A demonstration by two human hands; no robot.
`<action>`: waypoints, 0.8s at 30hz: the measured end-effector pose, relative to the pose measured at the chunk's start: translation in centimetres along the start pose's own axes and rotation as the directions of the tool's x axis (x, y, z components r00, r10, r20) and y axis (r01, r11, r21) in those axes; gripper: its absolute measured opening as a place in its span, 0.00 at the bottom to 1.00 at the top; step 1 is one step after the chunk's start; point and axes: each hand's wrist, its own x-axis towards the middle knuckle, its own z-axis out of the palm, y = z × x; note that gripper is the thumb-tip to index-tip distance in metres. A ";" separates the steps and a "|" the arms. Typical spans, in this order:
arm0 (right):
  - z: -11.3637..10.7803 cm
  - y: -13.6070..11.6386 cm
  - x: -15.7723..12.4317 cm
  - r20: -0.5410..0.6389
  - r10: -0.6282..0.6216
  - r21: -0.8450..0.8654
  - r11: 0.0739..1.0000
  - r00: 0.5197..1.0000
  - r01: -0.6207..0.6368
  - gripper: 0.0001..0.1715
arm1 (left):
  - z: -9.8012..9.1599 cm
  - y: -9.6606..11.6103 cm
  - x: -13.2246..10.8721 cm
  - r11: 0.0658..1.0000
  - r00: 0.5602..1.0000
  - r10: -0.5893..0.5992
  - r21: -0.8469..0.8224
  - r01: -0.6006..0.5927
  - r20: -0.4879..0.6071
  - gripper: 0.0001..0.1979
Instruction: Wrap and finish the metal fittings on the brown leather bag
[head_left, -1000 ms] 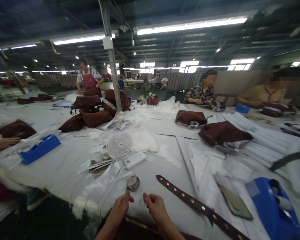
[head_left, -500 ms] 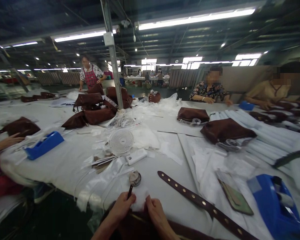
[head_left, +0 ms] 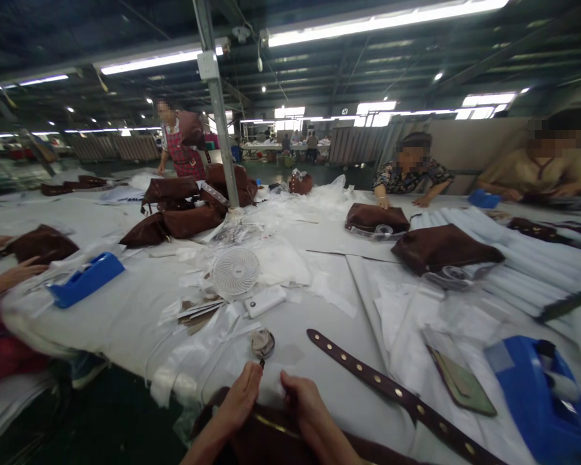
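My left hand (head_left: pixel 243 392) is closed with its fingers together, above a dark brown bag (head_left: pixel 266 442) with a gold zip. At its fingertips sits a short dark strap (head_left: pixel 262 363) that leads to a round ring wrapped in pale paper (head_left: pixel 262 342). What the fingers grip is hidden. Close by on the right, my right hand (head_left: pixel 303 403) is curled with the thumb upward, also over the bag. I cannot make out what, if anything, is inside it. A brown strap with gold eyelets (head_left: pixel 377 380) runs from the table down beside the bag.
A blue tape dispenser (head_left: pixel 537 394) stands right, near a green-brown flat piece (head_left: pixel 465 381). Ahead lie a white fan (head_left: pixel 235 271) and a white power bank (head_left: pixel 266 301). Brown bags (head_left: pixel 445 248) and plastic sheets cover parts of the table. A metal post (head_left: pixel 221 123) rises behind. Co-workers sit and stand around.
The white piece between my hands no longer shows clearly. My left hand has shifted slightly, covering more of the short strap. Across the table, a co-worker has lifted a brown bag.
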 end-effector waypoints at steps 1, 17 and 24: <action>-0.1 0.0 0.3 -0.026 0.020 0.032 0.999 0.999 -0.020 0.22 | 0.0 -0.1 -0.2 1.000 1.000 -0.005 -0.002 0.005 -0.017 0.19; 1.2 -0.5 0.4 -0.093 -0.021 0.154 0.987 0.995 0.035 0.27 | -0.6 0.6 -1.6 0.996 0.996 0.083 0.035 -0.083 0.016 0.18; 0.9 -0.9 -0.1 -0.055 -0.095 0.126 0.987 0.994 0.101 0.30 | -0.5 0.7 -1.2 0.989 0.991 0.129 0.065 -0.130 0.026 0.19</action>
